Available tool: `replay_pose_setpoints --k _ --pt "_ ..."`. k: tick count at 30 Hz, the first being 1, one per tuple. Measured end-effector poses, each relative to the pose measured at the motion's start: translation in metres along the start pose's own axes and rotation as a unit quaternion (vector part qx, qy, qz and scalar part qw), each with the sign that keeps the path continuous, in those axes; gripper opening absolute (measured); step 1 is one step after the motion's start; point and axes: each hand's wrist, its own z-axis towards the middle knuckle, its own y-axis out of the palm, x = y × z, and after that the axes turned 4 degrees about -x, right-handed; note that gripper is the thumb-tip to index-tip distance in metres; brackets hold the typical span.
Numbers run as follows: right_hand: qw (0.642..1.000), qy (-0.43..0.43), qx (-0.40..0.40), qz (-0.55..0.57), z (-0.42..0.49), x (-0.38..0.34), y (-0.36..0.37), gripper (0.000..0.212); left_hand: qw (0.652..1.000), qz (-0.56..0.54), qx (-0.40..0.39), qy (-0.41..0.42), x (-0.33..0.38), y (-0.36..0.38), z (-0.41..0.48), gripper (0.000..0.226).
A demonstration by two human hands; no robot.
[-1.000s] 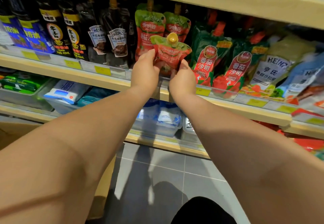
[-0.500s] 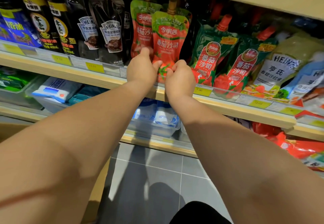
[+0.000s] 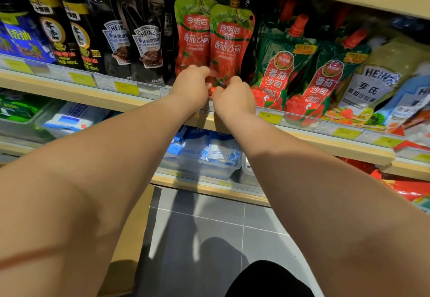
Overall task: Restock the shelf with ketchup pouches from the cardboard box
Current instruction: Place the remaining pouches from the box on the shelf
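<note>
Your left grip [image 3: 190, 87] and your right grip [image 3: 235, 99] both have their fingers curled onto the bottom edge of the front ketchup pouch [image 3: 229, 43], the left at its lower left corner and the right at its lower right, with the knuckles almost meeting below it. That pouch stands upright on the shelf [image 3: 58, 92], spout at the top, its red face towards you. Just left of the pouch and touching it stands a second ketchup pouch [image 3: 192, 38] of the same kind. Further left of the pouch are dark Heinz sauce pouches [image 3: 146, 45]. Just right of the pouch lean green-topped ketchup pouches [image 3: 279, 71], and beyond them a pale Heinz dressing pouch [image 3: 377, 82]. Below and right of the pouch, a yellow price label [image 3: 268, 117] sits on the shelf edge.
</note>
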Motion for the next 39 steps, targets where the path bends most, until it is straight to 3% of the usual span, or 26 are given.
replay_pose_setpoints --k 11,15,20,25,32,39 --pt "0.991 0.06 -0.093 -0.072 0.012 -0.012 -0.001 0.043 0.99 0.115 -0.077 0.037 0.005 -0.006 0.009 0.036" --pt "0.992 0.068 -0.084 -0.071 0.009 -0.015 0.001 0.044 0.994 0.078 -0.066 0.027 0.001 -0.005 0.006 0.028" --pt "0.997 -0.071 -0.003 0.004 -0.021 -0.001 0.003 0.034 0.999 -0.027 0.017 0.029 -0.016 -0.018 -0.019 0.046" --pt "0.98 -0.197 0.007 0.001 -0.071 -0.002 0.015 0.034 0.995 -0.078 0.063 -0.003 -0.049 -0.037 -0.073 0.034" --pt "0.969 -0.203 -0.142 0.018 -0.125 -0.034 0.083 0.034 0.993 -0.045 -0.026 -0.108 -0.129 -0.042 -0.161 0.033" --pt "0.938 -0.185 -0.294 0.014 -0.169 -0.086 0.183 0.033 0.966 -0.012 -0.087 -0.242 -0.237 -0.058 -0.239 0.034"
